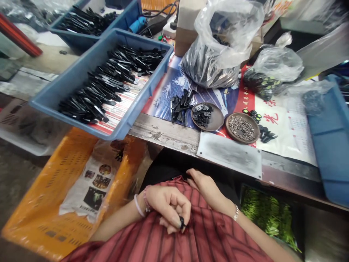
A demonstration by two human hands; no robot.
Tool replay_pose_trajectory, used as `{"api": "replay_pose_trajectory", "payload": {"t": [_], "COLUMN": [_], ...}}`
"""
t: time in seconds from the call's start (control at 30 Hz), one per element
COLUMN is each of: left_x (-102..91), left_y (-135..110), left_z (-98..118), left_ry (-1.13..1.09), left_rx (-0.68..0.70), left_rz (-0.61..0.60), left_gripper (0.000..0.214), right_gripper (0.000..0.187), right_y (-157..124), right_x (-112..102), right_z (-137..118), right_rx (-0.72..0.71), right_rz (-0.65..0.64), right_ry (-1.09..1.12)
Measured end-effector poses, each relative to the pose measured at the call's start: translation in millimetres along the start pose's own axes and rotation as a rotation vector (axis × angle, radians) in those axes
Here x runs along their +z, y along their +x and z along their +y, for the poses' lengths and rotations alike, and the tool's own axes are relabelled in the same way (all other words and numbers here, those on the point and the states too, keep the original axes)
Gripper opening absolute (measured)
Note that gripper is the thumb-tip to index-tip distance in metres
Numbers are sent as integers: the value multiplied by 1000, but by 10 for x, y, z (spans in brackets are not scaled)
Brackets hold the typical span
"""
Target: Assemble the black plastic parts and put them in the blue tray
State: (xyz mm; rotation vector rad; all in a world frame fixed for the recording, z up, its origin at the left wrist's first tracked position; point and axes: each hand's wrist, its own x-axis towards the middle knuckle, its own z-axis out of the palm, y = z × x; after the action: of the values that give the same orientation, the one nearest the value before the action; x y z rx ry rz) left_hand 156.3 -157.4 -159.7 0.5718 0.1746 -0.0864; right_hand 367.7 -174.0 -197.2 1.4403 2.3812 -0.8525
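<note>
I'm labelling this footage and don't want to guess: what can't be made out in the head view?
Head view:
Small black piece: full shape, partly covered by the left hand.
Right hand: palm side, hidden behind its own back.
Blue bin at right: far side, cut off by the right edge.
Green pile: single pieces, blurred.

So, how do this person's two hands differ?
The left hand pinches a small black piece; the right hand shows no object, though its palm is hidden. The left hand's fingers are curled in, while the right hand's are loosely extended. The left hand wears a pale band and a reddish bracelet at the wrist, the right hand a silvery bracelet. Both are ungloved and off the workbench.
</note>
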Motion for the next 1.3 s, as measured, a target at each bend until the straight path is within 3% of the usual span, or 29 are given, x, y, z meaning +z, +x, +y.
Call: {"api": "replay_pose_trajectory", "payload": {"t": [0.1,0.33,0.57,0.7,0.83,0.97,1.1,1.3], "left_x": [17,85,-15,-86,-99,-37,91,288], "left_y": [-10,-126,-179,-100,18,146,280,454], "left_z": [-37,-71,-151,-56,187,425,595,812], "left_ry": [7,3,-63,-76,-48,-17,28,167], "left_rx": [17,112,301,378,426,468,476,378], "left_rz": [13,151,326,391,449,515,600,757], "left_gripper": [51,44,39,38,34,28,22,30], "right_gripper": [34,19,19,21,12,15,14,18], "right_y": [123,466,133,-160,-495,-706,-680,-450], "right_x": [0,-33,-180,-306,-517,-699,-860,-1008], "right_z": [-70,-116,268,409,367,299,242,190], "right_rx": [-32,-159,-60,42,-28,39,83,78], "right_rz": [35,-53,-15,62,167,324,494,648], "right_ry": [10,27,163,269,608,1059,1394,1637]}}
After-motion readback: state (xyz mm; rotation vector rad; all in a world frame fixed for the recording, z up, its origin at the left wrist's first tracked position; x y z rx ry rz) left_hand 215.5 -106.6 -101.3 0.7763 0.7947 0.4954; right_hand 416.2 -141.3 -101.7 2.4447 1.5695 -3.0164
